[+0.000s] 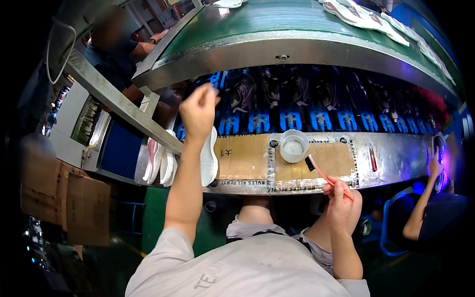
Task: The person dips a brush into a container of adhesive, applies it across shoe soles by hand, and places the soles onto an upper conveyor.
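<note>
The person's left hand [199, 113] is raised above the workbench, fingers curled into a loose fist; whether anything small is pinched inside cannot be told. It hangs just over a white shoe sole [209, 157] that stands on edge at the left end of the metal bench [396, 158]. Further left, more pale soles with pink trim [159, 162] lean together at the bench's left edge, under a slanting metal rail [118, 103] that cuts across that corner and narrows the room there.

The right hand [339, 202] sits low, off the near edge of the bench, grasping a brush with an orange handle [330, 180]. The brush slants up and left, and its dark bristle head lies over the cardboard, just beside a white cup [294, 145] of pale paste. The cup stands near the seam between two cardboard sheets [246, 157] that cover the bench middle. Right of the cardboard the bare metal holds only a small red tool [373, 159], well apart from the hand.

Behind the bench runs a lower track of blue carriers with dark shoes [297, 106], roofed by the curved steel lip of a green conveyor belt [277, 17] carrying light insoles at the far right. Another person's arm [420, 208] reaches up at the bench's right end, and a second person [116, 54] stands at upper left.
</note>
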`<state>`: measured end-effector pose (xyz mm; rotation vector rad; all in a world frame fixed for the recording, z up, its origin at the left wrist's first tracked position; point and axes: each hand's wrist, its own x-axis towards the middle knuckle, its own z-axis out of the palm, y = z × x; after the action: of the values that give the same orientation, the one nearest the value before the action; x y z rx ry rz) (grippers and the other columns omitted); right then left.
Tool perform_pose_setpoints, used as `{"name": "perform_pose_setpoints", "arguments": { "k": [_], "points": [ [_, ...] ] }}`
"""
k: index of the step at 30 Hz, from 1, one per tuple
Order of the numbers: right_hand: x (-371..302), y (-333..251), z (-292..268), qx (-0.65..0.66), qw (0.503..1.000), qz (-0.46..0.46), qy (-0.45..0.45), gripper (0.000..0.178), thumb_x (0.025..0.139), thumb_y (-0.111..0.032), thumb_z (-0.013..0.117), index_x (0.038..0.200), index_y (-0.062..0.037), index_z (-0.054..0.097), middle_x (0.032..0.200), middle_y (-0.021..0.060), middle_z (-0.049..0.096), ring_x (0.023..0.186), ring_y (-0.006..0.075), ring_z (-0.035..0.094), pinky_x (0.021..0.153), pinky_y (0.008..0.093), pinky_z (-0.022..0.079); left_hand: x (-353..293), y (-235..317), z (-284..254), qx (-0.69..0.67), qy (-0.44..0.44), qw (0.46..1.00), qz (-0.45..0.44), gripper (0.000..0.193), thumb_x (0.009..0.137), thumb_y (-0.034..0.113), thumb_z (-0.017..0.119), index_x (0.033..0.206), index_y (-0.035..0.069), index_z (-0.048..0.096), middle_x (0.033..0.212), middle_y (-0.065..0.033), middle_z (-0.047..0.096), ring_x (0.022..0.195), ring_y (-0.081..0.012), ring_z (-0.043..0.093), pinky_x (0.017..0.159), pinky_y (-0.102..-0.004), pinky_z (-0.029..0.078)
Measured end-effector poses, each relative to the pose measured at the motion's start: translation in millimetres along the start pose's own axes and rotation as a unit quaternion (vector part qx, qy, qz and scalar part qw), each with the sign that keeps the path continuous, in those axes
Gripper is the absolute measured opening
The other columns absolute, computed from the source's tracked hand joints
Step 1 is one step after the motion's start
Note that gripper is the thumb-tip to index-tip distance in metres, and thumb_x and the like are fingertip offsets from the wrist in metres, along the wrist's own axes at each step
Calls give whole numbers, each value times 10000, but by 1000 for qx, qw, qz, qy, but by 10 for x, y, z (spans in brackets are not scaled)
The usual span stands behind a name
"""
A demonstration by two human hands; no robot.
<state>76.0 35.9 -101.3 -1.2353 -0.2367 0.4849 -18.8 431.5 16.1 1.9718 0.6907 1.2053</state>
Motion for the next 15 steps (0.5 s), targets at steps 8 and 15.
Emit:
{"name": "perform_pose_setpoints", "arguments": {
  "k": [8,15],
  "points": [
    [88,-86,263,-72,996,-10,-53,284,1078,-190,571,1187,37,702,921,74,717,852,118,654,791,268,518,-1180,-1249,-866,477,-208,807,-280,561,756,409,857,1010,-76,738,1030,-281,740,984,-428,722,871,-485,577],
    [446,-443,500,-268,950,-64,-144,255,1052,-173,585,1098,28,736,834,57,713,784,120,638,745,270,490,-1435,-1724,-1042,259,-188,905,-279,472,769,205,810,1113,-102,711,1033,-239,757,933,-351,747,825,-416,583]
  ]
}}
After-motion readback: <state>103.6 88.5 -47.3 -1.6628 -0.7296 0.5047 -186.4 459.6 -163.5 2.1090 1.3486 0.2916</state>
